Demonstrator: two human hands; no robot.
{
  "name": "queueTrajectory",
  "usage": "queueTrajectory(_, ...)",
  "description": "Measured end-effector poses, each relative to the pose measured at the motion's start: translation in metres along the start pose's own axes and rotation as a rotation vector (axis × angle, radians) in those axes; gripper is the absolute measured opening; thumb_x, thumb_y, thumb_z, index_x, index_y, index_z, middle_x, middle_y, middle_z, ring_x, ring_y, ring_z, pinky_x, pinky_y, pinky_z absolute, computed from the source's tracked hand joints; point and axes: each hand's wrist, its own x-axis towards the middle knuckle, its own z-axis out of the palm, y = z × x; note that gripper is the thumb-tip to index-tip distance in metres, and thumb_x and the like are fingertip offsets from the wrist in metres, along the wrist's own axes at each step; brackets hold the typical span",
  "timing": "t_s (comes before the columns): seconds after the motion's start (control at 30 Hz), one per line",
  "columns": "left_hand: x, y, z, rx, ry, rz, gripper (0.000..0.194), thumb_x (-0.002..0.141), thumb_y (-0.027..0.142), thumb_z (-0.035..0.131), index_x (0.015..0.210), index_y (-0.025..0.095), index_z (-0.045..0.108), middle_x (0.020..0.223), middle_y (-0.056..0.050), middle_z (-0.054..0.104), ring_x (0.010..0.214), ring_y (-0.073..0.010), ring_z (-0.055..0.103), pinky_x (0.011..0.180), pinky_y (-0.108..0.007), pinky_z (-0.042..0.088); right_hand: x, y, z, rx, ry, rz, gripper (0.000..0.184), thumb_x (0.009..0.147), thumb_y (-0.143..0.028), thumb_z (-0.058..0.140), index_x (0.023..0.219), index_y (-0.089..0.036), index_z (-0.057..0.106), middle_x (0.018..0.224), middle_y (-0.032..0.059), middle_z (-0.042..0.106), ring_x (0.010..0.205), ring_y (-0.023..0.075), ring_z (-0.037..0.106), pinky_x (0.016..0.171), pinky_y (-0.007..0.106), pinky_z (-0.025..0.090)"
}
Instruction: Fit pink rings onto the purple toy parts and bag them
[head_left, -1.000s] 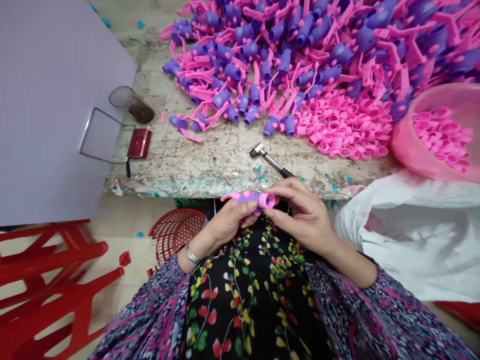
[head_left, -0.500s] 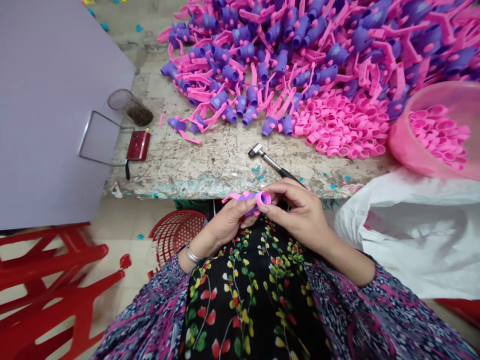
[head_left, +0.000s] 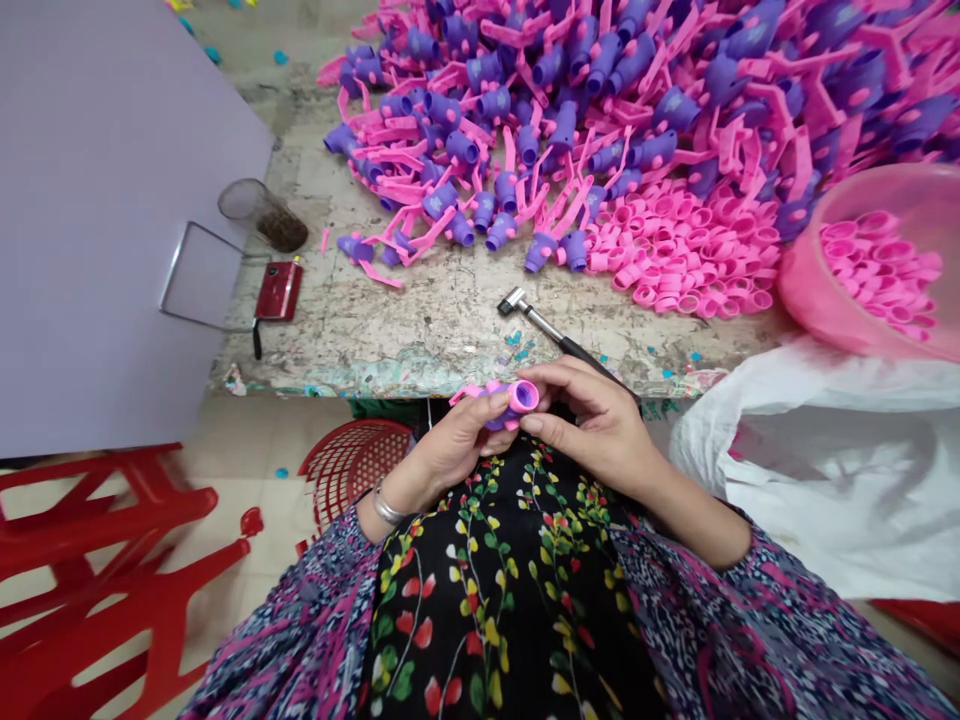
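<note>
Over my lap, just off the table's front edge, my left hand is closed round a purple plastic toy part with pink arms. A pink ring sits round the open end of that part, which faces up and right. The fingertips of my right hand curl about the ring, forefinger above and thumb below. Several like parts lie in a large heap at the back of the table. In front of the heap on the right is a pile of loose pink rings.
A hammer lies behind my right hand on the worn table. On the right stand a pink bowl of rings and a white sack. A glass jar and red device are left. A red basket stands below.
The pink ring appears seated further over the purple end, whose rim now shows more plainly inside it. My right fingers have shifted slightly; the toy part stays in my left hand.
</note>
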Motion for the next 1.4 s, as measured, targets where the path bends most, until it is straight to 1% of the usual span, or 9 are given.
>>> queueTrajectory(0.1, -0.0001, 0.0026, 0.0013, -0.008, 0.024, -0.020, 0.040, 0.076, 0.051, 0.072, 0.077, 0.015, 0.056, 0.064, 0.004, 0.043, 0.047, -0.0035, 0.031, 0.042, -0.018, 0.020, 0.0007, 0.0011, -0.0005, 0.009, -0.003, 0.005, 0.022, 0.088, -0.024, 0.068, 0.111, -0.024, 0.068, 0.089, 0.0025, 0.061, 0.080, 0.0157, 0.059, 0.072, 0.031, 0.049)
queueTrajectory(0.23, 0.0002, 0.0053, 0.0032, -0.030, 0.054, -0.042, 0.041, 0.074, 0.051, 0.075, 0.077, 0.014, 0.056, 0.063, 0.004, 0.043, 0.047, -0.0033, 0.033, 0.043, -0.017, 0.022, 0.0011, 0.0020, 0.0011, -0.014, 0.037, 0.008, 0.018, 0.088, -0.025, 0.069, 0.106, -0.023, 0.069, 0.086, 0.0013, 0.060, 0.078, 0.0146, 0.057, 0.070, 0.030, 0.047)
queueTrajectory(0.4, 0.0009, 0.0054, 0.0031, -0.054, 0.033, -0.040, 0.040, 0.075, 0.050, 0.075, 0.076, 0.015, 0.057, 0.063, 0.004, 0.043, 0.047, -0.0032, 0.033, 0.043, -0.017, 0.022, 0.0012, 0.0013, 0.0023, -0.009, 0.072, 0.030, 0.016, 0.086, -0.025, 0.072, 0.102, -0.023, 0.070, 0.085, 0.0009, 0.060, 0.077, 0.0141, 0.058, 0.069, 0.029, 0.048)
queueTrajectory(0.63, 0.0013, 0.0054, 0.0043, -0.044, 0.021, -0.029, 0.041, 0.074, 0.051, 0.076, 0.076, 0.015, 0.057, 0.062, 0.005, 0.041, 0.048, -0.0036, 0.032, 0.043, -0.018, 0.021, 0.0025, -0.0001, 0.0025, 0.010, 0.121, 0.022, 0.014, 0.084, -0.027, 0.074, 0.097, -0.022, 0.070, 0.085, 0.0015, 0.063, 0.076, 0.0139, 0.059, 0.068, 0.029, 0.050)
queueTrajectory(0.83, 0.0009, 0.0050, 0.0037, -0.052, 0.027, -0.027, 0.041, 0.074, 0.051, 0.076, 0.076, 0.015, 0.058, 0.064, 0.004, 0.044, 0.048, -0.0033, 0.033, 0.043, -0.018, 0.020, 0.0011, 0.0026, 0.0037, 0.023, 0.141, 0.013, 0.015, 0.083, -0.025, 0.075, 0.097, -0.023, 0.071, 0.086, 0.0011, 0.063, 0.075, 0.0133, 0.059, 0.068, 0.028, 0.050)
queueTrajectory(1.1, 0.0004, 0.0029, 0.0011, -0.058, 0.034, -0.017, 0.038, 0.075, 0.050, 0.076, 0.079, 0.015, 0.060, 0.061, 0.005, 0.042, 0.049, -0.0041, 0.033, 0.043, -0.017, 0.023, 0.0008, 0.0010, 0.0057, -0.019, 0.182, 0.018, 0.013, 0.082, -0.022, 0.075, 0.094, -0.021, 0.069, 0.084, 0.0002, 0.062, 0.074, 0.0127, 0.058, 0.068, 0.027, 0.049)
queueTrajectory(1.4, 0.0007, 0.0029, 0.0011, -0.082, 0.036, -0.029, 0.039, 0.074, 0.050, 0.077, 0.080, 0.014, 0.062, 0.061, 0.005, 0.042, 0.048, -0.0039, 0.032, 0.043, -0.017, 0.022, 0.0011, -0.0004, 0.0072, -0.037, 0.183, 0.030, 0.013, 0.083, -0.031, 0.075, 0.091, -0.022, 0.068, 0.082, 0.0006, 0.062, 0.073, 0.0136, 0.058, 0.066, 0.029, 0.050)
